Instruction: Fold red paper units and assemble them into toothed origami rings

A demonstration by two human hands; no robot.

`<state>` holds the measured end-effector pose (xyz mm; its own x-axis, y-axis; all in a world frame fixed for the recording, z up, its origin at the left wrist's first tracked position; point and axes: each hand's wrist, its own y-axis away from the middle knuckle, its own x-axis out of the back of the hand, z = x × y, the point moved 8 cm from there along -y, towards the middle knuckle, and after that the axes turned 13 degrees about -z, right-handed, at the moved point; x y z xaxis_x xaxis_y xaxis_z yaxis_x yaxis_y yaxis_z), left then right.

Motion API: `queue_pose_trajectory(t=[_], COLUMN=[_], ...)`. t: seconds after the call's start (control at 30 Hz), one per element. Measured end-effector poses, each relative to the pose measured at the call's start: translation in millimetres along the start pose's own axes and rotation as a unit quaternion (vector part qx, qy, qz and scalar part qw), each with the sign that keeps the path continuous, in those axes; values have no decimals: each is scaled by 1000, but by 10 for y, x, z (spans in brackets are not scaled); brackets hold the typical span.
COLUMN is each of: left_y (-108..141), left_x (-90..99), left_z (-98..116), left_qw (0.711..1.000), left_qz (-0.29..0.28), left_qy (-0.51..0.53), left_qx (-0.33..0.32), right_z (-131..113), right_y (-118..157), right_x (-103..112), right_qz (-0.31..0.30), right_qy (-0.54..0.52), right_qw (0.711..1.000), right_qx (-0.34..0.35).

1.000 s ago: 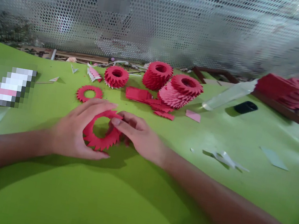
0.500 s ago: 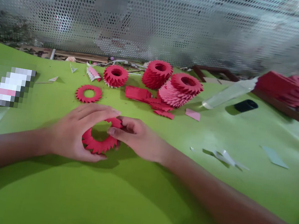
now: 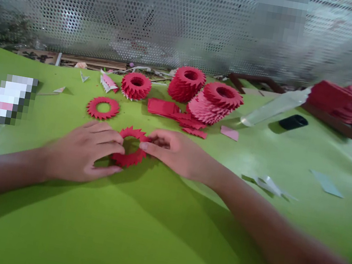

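Note:
A red toothed paper ring (image 3: 129, 160) is held between my two hands, low over the green table. My left hand (image 3: 87, 151) has its fingers on the ring's left edge, the thumb stretched out below. My right hand (image 3: 179, 153) pinches the ring's right edge between thumb and fingers. Another red toothed ring (image 3: 103, 108) lies flat just beyond my left hand. Farther back stand a short red ring stack (image 3: 136, 85), a taller red stack (image 3: 187, 84) and a pink stack with red on top (image 3: 214, 104).
Folded red paper pieces (image 3: 161, 107) lie before the stacks. To the right are a clear tapered tube (image 3: 274, 108), a black cylinder (image 3: 293, 122), white scissors (image 3: 268, 185) and paper scraps. A brown tray (image 3: 336, 122) bears red pieces. Perforated metal (image 3: 193, 27) stands behind the table (image 3: 111, 238).
The held ring has moved slightly away and to the right, and more of it shows. My left hand has drawn its fingers back to the ring's left edge; my right hand still pinches it.

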<state>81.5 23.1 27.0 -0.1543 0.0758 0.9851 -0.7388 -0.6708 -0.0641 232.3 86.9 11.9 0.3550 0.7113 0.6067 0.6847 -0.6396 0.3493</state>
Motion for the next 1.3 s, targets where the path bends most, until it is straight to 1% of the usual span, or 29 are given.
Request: queue_pose_trajectory(t=[0.07, 0.1, 0.13, 0.17, 0.2, 0.23, 0.3, 0.37, 0.43, 0.47, 0.53, 0.57, 0.6, 0.63, 0.67, 0.7, 0.73, 0.8, 0.87, 0.93, 1.03, 1.13, 1.3], left_y=[-16, -23, -27, -30, -32, -32, -29, -24, -10, 1, 36, 50, 66, 76, 83, 76, 69, 51, 36, 20, -7, -28, -45], left_x=[6, 7, 7, 5, 2, -1, -3, 17, 86, 142, 280, 324, 343, 318, 274, 208, 133, -11, -111, -161, -169, -156, -180], left_z=[-3, -4, -7, -9, -8, -3, 2, 16, 46, 68, 87, 67, 12, -54, -106, -141, -179, -245, -299, -323, -306, -271, -222], left_qw=[1000, 1000, 1000, 1000, 999, 999, 999, 998, 997, 996, 988, 980, 966, 947, 928, 914, 901, 886, 877, 868, 859, 863, 884], left_qz=[-6, -8, -9, -10, -9, -7, -1, 10, 35, 55, 107, 122, 133, 129, 119, 96, 72, 24, -5, -15, -21, -39, -104], left_qy=[16, 20, 23, 26, 30, 35, 47, 56, 61, 69, 110, 156, 216, 277, 325, 361, 387, 410, 420, 434, 452, 443, 386], left_qx=[6, 9, 12, 11, 7, 0, -13, -21, -22, -20, -1, 21, 59, 102, 137, 160, 183, 215, 234, 239, 238, 240, 242], right_z=[-126, -215, -307, -389, -454, -496, -538, -569, -619, -654, -724, -741, -722, -664, -590, -516, -449, -322, -238, -216, -232, -219, -195], right_y=[98, 150, 189, 211, 218, 217, 198, 185, 190, 205, 250, 268, 268, 243, 205, 169, 135, 69, 3, -51, -92, -108, -108], right_x=[154, 186, 171, 115, 31, -61, -228, -324, -333, -310, -226, -181, -143, -136, -169, -218, -264, -291, -288, -285, -279, -293, -308], right_qz=[108, 144, 155, 144, 118, 90, 48, 41, 63, 79, 111, 119, 116, 97, 65, 34, 13, 11, 19, 19, 19, 16, 11], right_qy=[81, 116, 149, 179, 210, 241, 304, 346, 352, 337, 263, 201, 121, 29, -56, -121, -160, -175, -164, -160, -155, -153, -154], right_qw=[990, 980, 970, 960, 951, 941, 918, 899, 894, 899, 921, 938, 957, 973, 982, 983, 981, 982, 984, 984, 984, 985, 985], right_qx=[38, 74, 117, 159, 196, 222, 250, 265, 269, 269, 263, 257, 238, 205, 169, 136, 110, 75, 66, 77, 88, 76, 75])
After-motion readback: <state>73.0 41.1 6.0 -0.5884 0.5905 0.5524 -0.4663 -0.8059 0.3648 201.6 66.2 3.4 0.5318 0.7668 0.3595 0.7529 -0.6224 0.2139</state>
